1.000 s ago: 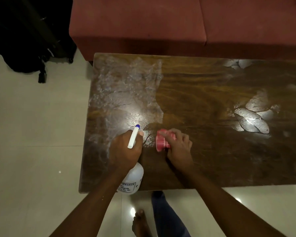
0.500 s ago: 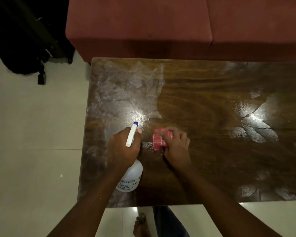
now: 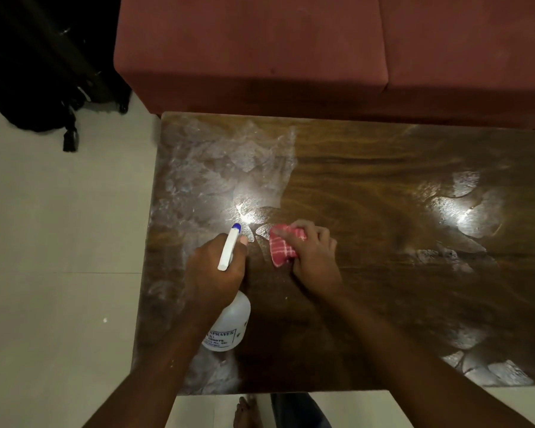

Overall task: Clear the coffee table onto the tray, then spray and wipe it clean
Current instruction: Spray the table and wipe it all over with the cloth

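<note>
Dark brown wood, glossy and heavily grained, makes up the coffee table. Its right end is cut off by the frame, so only the left end and both long edges show. A milky, streaked film covers the left end from the far left corner towards the near edge. Paler wet patches glare under two light reflections, which wash out the surface beneath them.

Near the middle of the near-left part, the left hand grips the neck of a white spray bottle, fingers curled tight round it. The blue-tipped nozzle points towards the far edge. The hand and wrist hide the trigger and the bottle's shoulder. The label reads "SPRAYER", and the smaller print is too fine to make out. Whether the base touches the wood cannot be told.

Just beside it, to the right, the right hand holds a bunched red-and-white checked cloth with fingers curled over it, down against the table top. Much of the cloth is buried under the fingers.

A red sofa runs along the far edge, cropped at the top. A black bag sits on the pale tiled floor beyond the far left corner, too dark to read. A bare foot shows below the near edge, cut off.
</note>
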